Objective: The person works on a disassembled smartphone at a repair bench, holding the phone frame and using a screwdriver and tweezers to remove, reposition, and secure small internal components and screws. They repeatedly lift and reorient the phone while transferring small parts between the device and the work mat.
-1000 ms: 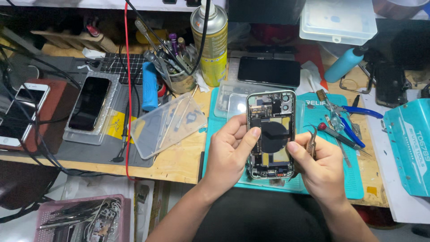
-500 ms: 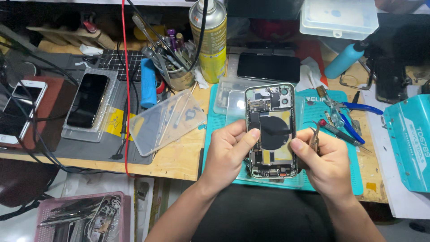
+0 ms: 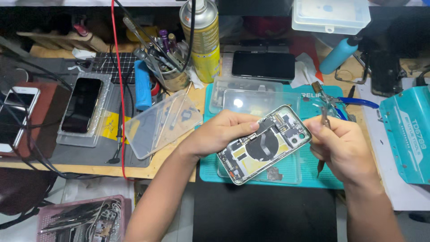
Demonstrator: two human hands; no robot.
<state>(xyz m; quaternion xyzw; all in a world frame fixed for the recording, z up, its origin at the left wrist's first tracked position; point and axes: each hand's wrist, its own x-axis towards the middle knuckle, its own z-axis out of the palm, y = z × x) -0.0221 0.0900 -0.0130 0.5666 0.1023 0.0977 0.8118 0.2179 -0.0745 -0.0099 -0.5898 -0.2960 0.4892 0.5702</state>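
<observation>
An opened phone body (image 3: 264, 144), its inner parts and round black coil showing, is tilted diagonally above a teal work mat (image 3: 313, 177). My left hand (image 3: 224, 132) grips its long upper edge. My right hand (image 3: 342, 145) touches the phone's camera end and holds thin metal tweezers (image 3: 323, 117), whose tip points up. A clear plastic tray (image 3: 255, 103) lies under and behind the phone.
A second clear tray (image 3: 159, 123) lies left of the mat. A yellow spray can (image 3: 204, 38), a tool cup (image 3: 168, 67), a dark phone (image 3: 263, 65), blue pliers (image 3: 354, 102), a teal box (image 3: 407, 134) and phones on a grey mat (image 3: 80, 107) surround the work area.
The phone body has turned from upright to a diagonal tilt, camera end now to the right. Both hands moved with it; the tweezers stay in the right hand.
</observation>
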